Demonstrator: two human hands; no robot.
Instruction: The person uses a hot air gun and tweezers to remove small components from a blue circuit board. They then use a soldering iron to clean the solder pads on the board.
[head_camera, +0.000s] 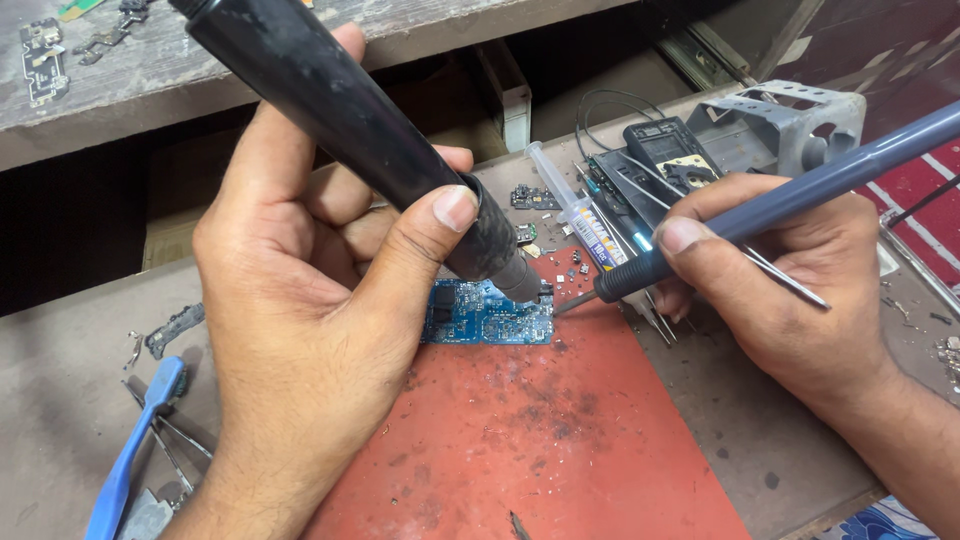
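Note:
My left hand (300, 300) grips a thick black hot-air wand (370, 130), its nozzle pointing down at the right end of a small blue circuit board (480, 318). The board lies on a red work mat (540, 440). My right hand (790, 270) holds a blue-grey soldering iron (800, 195) like a pen, with thin metal tweezers alongside it in the same hand. The iron's tip touches the board's right edge, close to the wand's nozzle.
A clear syringe (570, 200) and a black meter (665, 150) with wires lie behind the mat, next to a grey metal bracket (790, 120). A blue-handled tool (130, 460) and tweezers sit at the left. Small boards rest on the wooden shelf (100, 90).

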